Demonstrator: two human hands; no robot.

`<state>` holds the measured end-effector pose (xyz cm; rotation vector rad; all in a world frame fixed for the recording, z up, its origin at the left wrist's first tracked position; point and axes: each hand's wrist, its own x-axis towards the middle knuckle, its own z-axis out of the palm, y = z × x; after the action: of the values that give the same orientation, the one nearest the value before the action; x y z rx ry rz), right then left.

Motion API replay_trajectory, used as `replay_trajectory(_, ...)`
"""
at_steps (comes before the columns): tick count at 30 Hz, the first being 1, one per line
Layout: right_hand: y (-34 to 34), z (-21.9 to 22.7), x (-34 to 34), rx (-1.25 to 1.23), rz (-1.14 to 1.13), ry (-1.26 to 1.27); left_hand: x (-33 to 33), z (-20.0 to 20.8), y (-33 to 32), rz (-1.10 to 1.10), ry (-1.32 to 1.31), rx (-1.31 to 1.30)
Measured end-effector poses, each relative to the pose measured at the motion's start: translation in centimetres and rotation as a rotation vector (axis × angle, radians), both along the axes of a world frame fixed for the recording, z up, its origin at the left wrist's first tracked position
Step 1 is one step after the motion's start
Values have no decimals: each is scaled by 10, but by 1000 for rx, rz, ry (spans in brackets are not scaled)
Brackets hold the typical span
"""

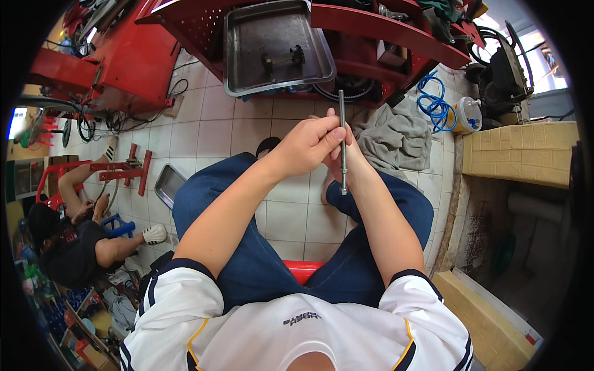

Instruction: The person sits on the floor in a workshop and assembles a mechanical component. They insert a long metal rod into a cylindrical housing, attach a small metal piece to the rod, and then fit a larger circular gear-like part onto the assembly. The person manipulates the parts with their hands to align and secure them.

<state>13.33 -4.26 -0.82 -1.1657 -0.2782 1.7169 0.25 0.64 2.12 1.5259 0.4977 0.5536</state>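
Note:
Between my two hands, in front of my knees, is a long thin metal bolt (344,154) pointing away from me, its hex end toward my body. A nut or collar sits on it near that end. My left hand (306,143) is closed, its thumb and fingers pinching the bolt near the middle. Against the bolt from the right and underneath lies my right hand (350,151), curled around it; its fingers are partly hidden by the left hand. Beyond them, a metal tray (278,86) holds a dark greasy shaft with a toothed end (283,59).
A red tool cart (383,31) stands ahead. Grey cloth (396,136) lies on the tiled floor by my right knee, near a coiled blue hose (436,102) and white bucket (468,114). To the left are a small tray (171,185), a red stand (127,168) and a seated person (74,241).

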Motion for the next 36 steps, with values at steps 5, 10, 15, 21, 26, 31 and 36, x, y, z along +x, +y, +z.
replay_trajectory(5, 1, 10, -1, -17, 36, 133, -5, 0, 6, 71, 104, 186)
replay_trajectory(10, 5, 30, 1, 109, 147, 136, -12, -8, 18, 183, 116, 388)
replay_trajectory(15, 4, 43, 18, 263, 354, 54, -24, 0, 30, 297, 185, 458)
replay_trajectory(21, 8, 41, 42, 310, 271, -189, -38, 7, 46, 404, 256, 476)
replay_trajectory(26, 9, 31, 41, 297, 178, -274, -38, 12, 46, 386, 280, 375)
replay_trajectory(31, 10, 25, 19, 344, 185, -84, -23, 6, 29, 290, 66, 158)
replay_trajectory(36, 6, 28, 13, 331, 277, 82, -14, 4, 16, 189, 26, 40)
